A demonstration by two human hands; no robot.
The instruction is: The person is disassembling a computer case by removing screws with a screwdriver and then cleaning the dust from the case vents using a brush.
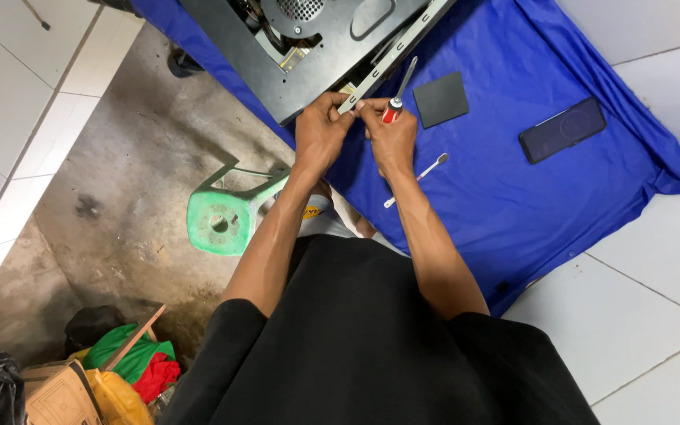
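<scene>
Left hand (pixel 320 130) and right hand (pixel 391 134) meet at the near corner of the open black metal computer case (pixel 332 47), which lies on a blue cloth (pixel 497 181). The left grip pinches the end of a thin grey metal strip (pixel 391 57) along the case's edge. The right grip is closed around a red-handled screwdriver (pixel 397 94), shaft pointing away. Right of the case lie a dark square pad (pixel 440 99), a black phone (pixel 562 130) and a small white brush (pixel 423 175).

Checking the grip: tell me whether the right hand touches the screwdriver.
Touching. The head view shows the right hand wrapped around the screwdriver at its red handle.
</scene>
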